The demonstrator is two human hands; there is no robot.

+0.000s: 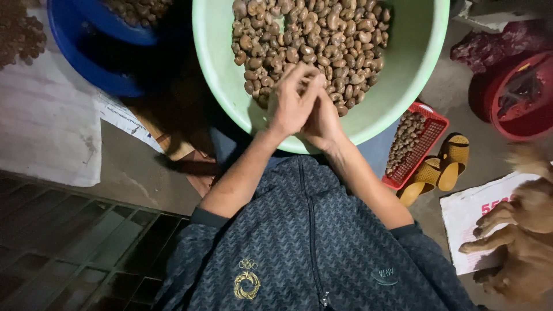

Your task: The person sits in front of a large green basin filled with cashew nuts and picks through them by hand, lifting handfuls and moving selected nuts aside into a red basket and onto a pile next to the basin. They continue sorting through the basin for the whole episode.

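Note:
A big pale green basin (403, 86) lies in front of me, heaped with brown cashew nuts (311, 40). Both my hands are together over its near rim. My left hand (291, 103) has its fingers curled and pinched, pressed against my right hand (322, 118), which sits partly under it. They seem to hold a small nut between the fingertips, but the nut itself is hidden. My forearms come out of a dark patterned zip jacket (305, 242).
A blue basin (98, 52) with more nuts sits at the upper left. A red basket (423, 144) of nuts and yellow sandals (440, 167) lie to the right. A red tub (518, 98) stands far right. A tan dog (524, 230) lies on white paper at lower right.

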